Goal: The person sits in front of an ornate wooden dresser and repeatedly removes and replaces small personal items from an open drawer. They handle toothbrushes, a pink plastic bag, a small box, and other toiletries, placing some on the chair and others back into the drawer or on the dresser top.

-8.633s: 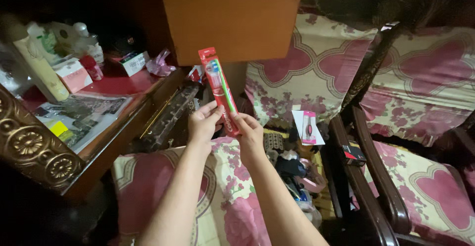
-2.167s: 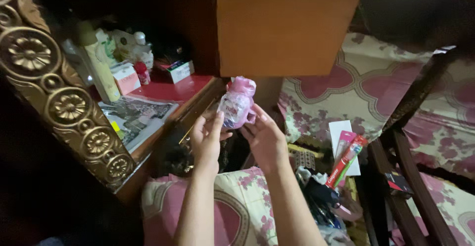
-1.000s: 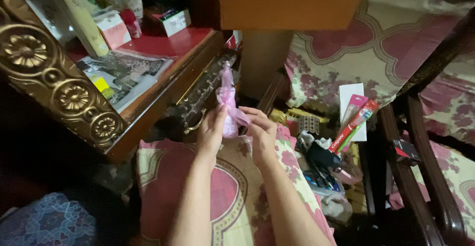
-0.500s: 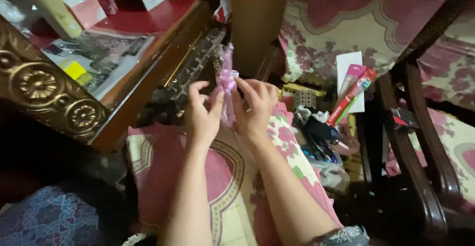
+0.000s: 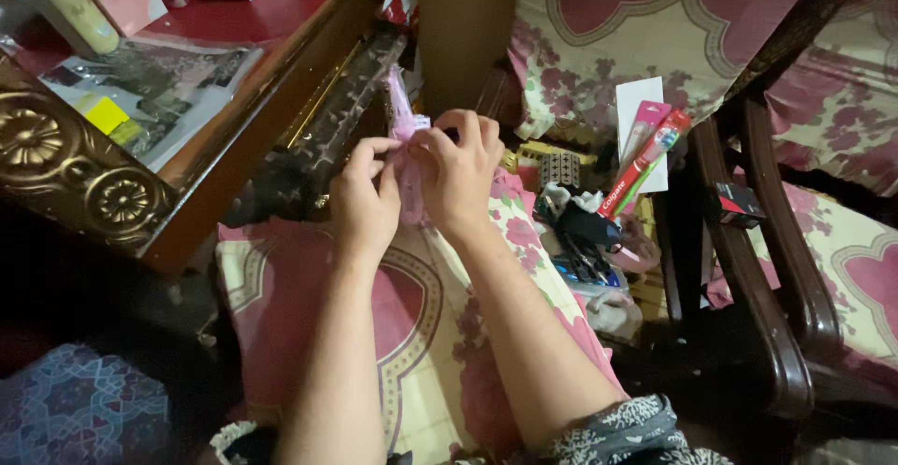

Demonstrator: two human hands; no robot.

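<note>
Pink plastic bag (image 5: 404,152) pinched between both hands over the floral cushion (image 5: 309,306). Head view: left hand (image 5: 363,205) and right hand (image 5: 460,167) have fingers (image 5: 374,152) closed on the bag's knotted neck, twisted tail poking up past them. Step looks like working the knot; next needs a firmer pinch-and-pull. Toothbrush pack (image 5: 644,161) lies well right of the fingers.

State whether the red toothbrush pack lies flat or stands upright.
It leans tilted: the red toothbrush pack rests slanted against the white card and pink pack, its lower end in the clutter.
</note>
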